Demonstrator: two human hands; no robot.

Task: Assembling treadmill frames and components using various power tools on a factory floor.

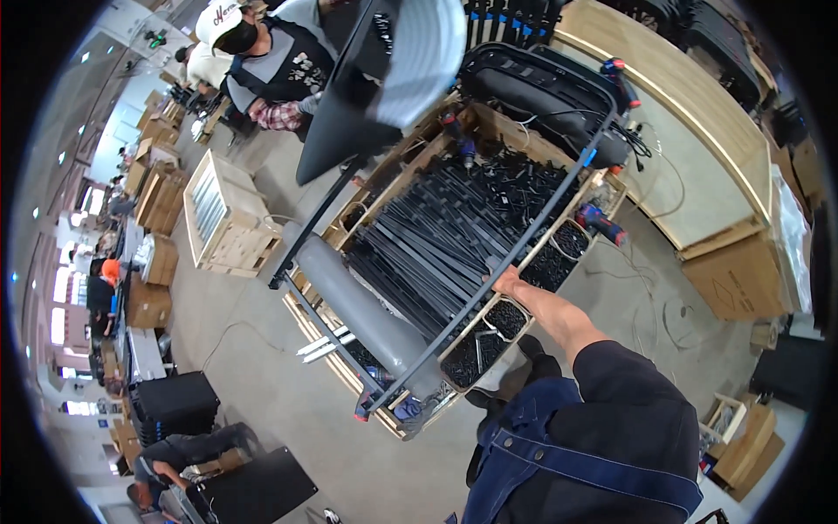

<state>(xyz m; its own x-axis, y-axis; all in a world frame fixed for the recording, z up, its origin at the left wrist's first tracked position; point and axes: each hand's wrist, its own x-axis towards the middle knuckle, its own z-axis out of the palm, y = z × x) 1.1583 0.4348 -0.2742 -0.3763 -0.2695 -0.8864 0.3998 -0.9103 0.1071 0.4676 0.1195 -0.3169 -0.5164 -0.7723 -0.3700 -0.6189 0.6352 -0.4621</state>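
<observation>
My right hand (504, 279) is closed around the side bar of a dark metal frame (441, 339), which lies across a wooden workbench. My left hand does not show. A grey padded roll (358, 301) lies along the near left end of the frame. Below the frame, a wooden bin holds many dark flat strips (428, 244) and a heap of small black parts (515, 179). Close to my right hand are trays of small black pieces (476, 354). Above the far left corner, a black panel with a blurred, pale grey surface (419, 65) is raised.
Power drills lie on the bench's right edge (601, 224) and in the bin (458, 140). A wooden crate (229, 214) stands left. A co-worker (279, 74) is beyond the raised panel. Cartons (733, 271) and loose cords are on the right.
</observation>
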